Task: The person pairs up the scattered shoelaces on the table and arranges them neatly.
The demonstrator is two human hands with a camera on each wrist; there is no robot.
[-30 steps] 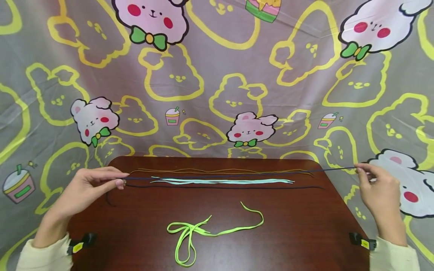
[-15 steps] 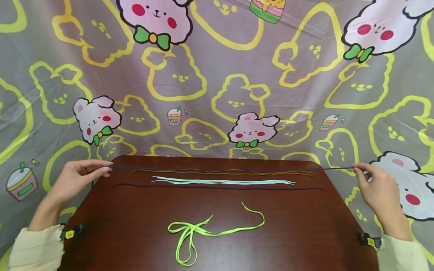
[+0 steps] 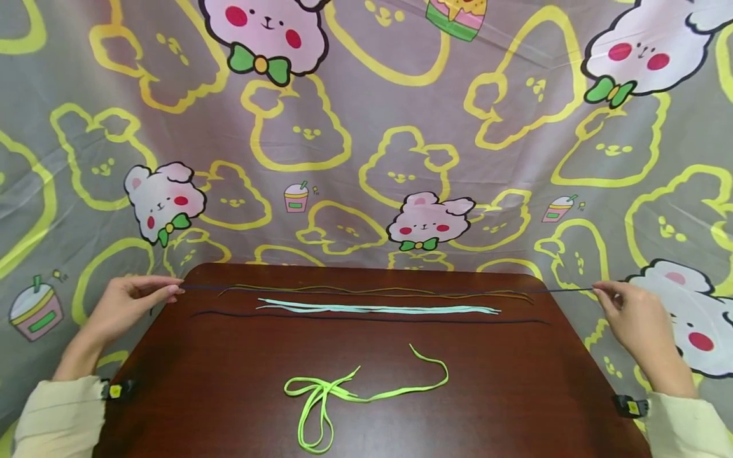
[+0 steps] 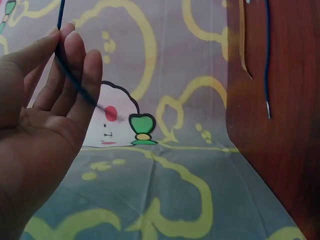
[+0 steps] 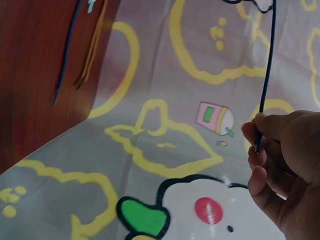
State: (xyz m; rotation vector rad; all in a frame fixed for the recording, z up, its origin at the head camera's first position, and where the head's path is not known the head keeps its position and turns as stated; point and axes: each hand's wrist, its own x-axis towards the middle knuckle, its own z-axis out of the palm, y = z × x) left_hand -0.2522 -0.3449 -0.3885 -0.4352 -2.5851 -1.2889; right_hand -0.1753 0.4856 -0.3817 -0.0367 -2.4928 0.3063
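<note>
A thin dark blue shoelace (image 3: 564,291) is stretched nearly straight above the far part of the table. My left hand (image 3: 128,306) pinches it between thumb and fingertips, and a short tail crosses the fingers in the left wrist view. At the other side my right hand (image 3: 641,324) pinches it close to its tip (image 5: 257,149). Below the stretched lace lie brown laces (image 3: 395,291). Nearer come light mint laces (image 3: 378,309), bundled lengthwise, then a second dark blue lace (image 3: 366,319), laid nearly straight.
A neon yellow-green shoelace (image 3: 395,392) lies loosely looped near the middle front of the dark red-brown table (image 3: 469,420). A patterned cloth (image 3: 338,127) hangs behind the table and along both sides. The table's far corners are rounded.
My left hand has moved outward to the left, sliding along the shoelace or pulling it; which, I cannot tell. Both hands have dipped slightly in the last half second. The laces on the table stay put.
</note>
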